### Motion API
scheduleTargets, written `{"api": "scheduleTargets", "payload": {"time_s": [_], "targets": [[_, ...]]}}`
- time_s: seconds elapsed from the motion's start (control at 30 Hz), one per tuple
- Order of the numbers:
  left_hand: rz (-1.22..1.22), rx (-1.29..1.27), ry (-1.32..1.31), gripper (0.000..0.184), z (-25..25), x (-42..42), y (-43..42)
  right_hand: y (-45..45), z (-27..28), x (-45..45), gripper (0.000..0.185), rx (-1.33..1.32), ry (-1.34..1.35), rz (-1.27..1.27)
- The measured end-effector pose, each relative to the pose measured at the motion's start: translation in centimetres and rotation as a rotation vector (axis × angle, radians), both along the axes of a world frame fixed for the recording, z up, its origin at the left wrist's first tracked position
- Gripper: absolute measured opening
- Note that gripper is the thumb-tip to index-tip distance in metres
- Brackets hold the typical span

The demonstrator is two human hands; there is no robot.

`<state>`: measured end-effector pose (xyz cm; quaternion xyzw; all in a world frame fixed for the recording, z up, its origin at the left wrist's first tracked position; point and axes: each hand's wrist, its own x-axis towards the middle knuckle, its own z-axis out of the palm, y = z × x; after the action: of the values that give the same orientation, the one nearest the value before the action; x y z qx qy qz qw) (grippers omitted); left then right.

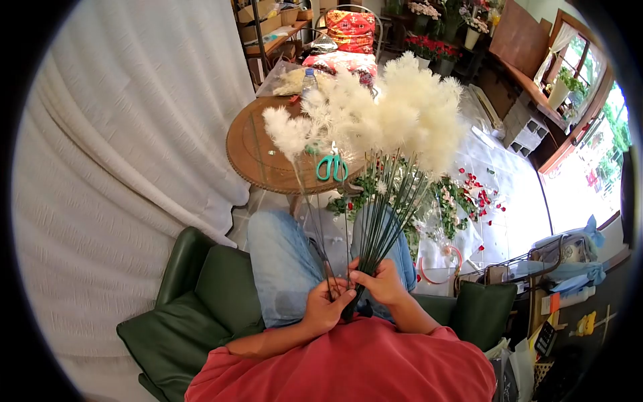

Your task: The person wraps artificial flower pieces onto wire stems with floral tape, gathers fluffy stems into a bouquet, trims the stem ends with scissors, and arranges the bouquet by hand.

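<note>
My right hand [380,280] is closed round the thin dark green stems of a large bunch of fluffy cream-white plumes [415,114], held upright above my lap. Just left of it, my left hand [327,305] has its fingers closed on a few separate thin stems [311,221], whose white plumes [288,130] lean to the left. The two hands are close together near the stems' lower ends. Beyond the stems, teal-handled scissors [331,167] lie at the near edge of a round wooden table [258,157].
A water bottle [309,82] stands on the table. Red petals [477,194] and green leaves [445,208] litter the floor ahead right. My green armchair [224,288] surrounds me. A white curtain [120,134] hangs left; a cluttered rack [536,268] stands right.
</note>
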<state>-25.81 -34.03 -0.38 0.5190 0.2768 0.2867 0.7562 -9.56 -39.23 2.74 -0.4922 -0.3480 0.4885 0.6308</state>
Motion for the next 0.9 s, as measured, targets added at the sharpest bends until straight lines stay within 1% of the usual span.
{"api": "scheduleTargets", "payload": {"time_s": [0.03,0.1,0.17,0.23,0.27,0.3,0.33,0.37,0.43,0.53,0.63,0.73,0.83,0.9], "targets": [[0.0,0.001,-0.001,0.015,0.4,0.0,0.1,-0.1,-0.1,0.0,0.017,-0.022,-0.042,-0.012],[-0.004,-0.139,-0.006,0.014,1.3,-0.2,0.1,-0.2,-0.5,0.0,0.02,0.012,-0.003,0.005],[0.035,-0.106,-0.055,0.013,0.0,-0.1,-0.2,-0.3,-0.8,0.1,0.023,0.046,0.035,0.018],[0.075,-0.075,-0.103,0.011,-0.4,-0.1,-0.3,-0.5,-0.8,0.3,0.027,0.071,0.189,0.086],[0.09,-0.088,-0.135,0.01,-0.4,-0.1,-0.2,-0.6,-0.8,0.4,0.027,0.069,0.189,0.083],[0.106,-0.101,-0.167,0.009,-0.4,-0.2,-0.2,-0.7,-0.7,0.5,0.028,0.051,0.123,0.079],[0.106,-0.102,-0.167,0.009,-0.4,-0.3,-0.2,-0.7,-0.6,0.6,0.029,0.034,0.055,0.075],[0.088,-0.099,-0.136,0.01,-0.4,-0.5,-0.2,-0.7,-0.2,0.6,0.029,0.034,0.055,0.075],[0.069,-0.094,-0.105,0.011,-0.3,-0.6,-0.3,-0.7,1.2,0.5,0.024,-0.013,-0.035,0.023],[0.042,-0.083,-0.09,0.013,0.6,-0.4,-0.2,-0.5,-0.5,0.9,0.019,0.062,-0.105,-0.008],[0.019,-0.112,-0.066,0.012,1.8,-0.1,-0.3,-0.4,-1.2,0.9,0.015,0.025,-0.063,-0.048],[0.012,-0.148,-0.018,0.007,2.1,0.1,-0.3,-0.5,-0.9,0.7,0.016,0.005,-0.008,-0.057],[0.015,-0.114,-0.022,0.005,1.6,0.3,-0.2,-0.4,-0.8,0.8,0.014,0.036,-0.024,-0.056],[0.108,0.039,0.086,0.009,1.4,0.3,0.5,-0.4,-0.8,0.9,0.013,0.043,-0.003,-0.03]]}}
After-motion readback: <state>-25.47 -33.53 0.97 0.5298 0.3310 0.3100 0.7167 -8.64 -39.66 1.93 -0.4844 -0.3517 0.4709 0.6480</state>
